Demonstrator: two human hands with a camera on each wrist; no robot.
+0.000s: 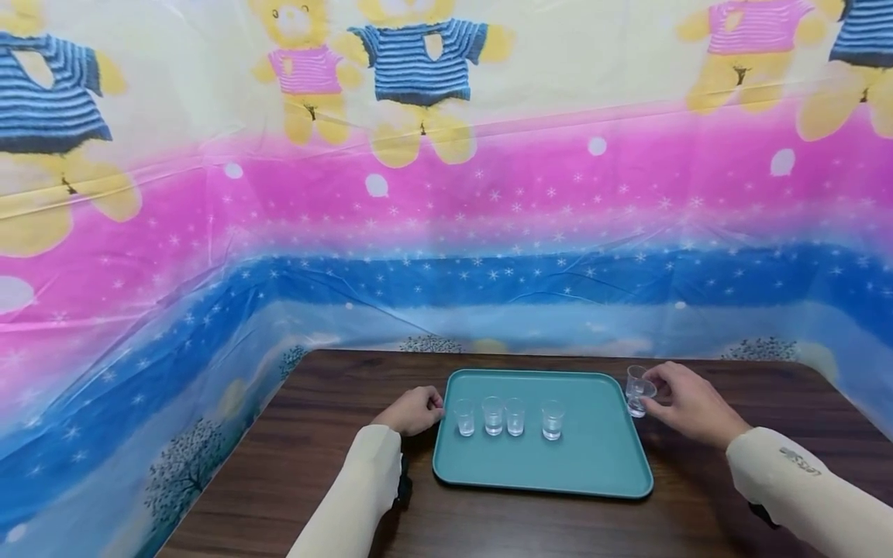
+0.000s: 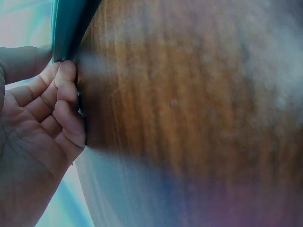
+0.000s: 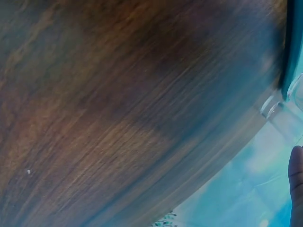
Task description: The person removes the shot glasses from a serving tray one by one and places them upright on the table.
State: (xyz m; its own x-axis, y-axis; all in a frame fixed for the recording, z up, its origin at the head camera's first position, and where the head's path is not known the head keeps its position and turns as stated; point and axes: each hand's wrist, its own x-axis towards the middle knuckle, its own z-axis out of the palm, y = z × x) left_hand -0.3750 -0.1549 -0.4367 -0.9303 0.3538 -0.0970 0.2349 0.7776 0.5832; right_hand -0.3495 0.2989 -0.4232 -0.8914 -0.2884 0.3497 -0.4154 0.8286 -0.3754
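At the left side of a teal tray (image 1: pixel 544 473), my left hand (image 1: pixel 413 409) grips the rim. In the left wrist view the thumb (image 2: pixel 28 64) lies on one side of that rim and the curled fingers on the other. Just past the tray's right edge, my right hand (image 1: pixel 687 403) holds a small clear shot glass (image 1: pixel 638 404) between thumb and fingers, tilted. Behind it another clear shot glass (image 1: pixel 634 374) overlaps it in the head view. Glass bases (image 3: pixel 271 107) show at the right wrist view's edge, where most of that hand is out of frame.
Several clear shot glasses (image 1: pixel 493 417) stand upright in a row on the tray, with a wider gap before the rightmost glass (image 1: pixel 552 421). The tray lies on a dark wooden table (image 1: pixel 321 434). A curtain (image 1: pixel 488 279) printed with bears hangs behind the table's far edge.
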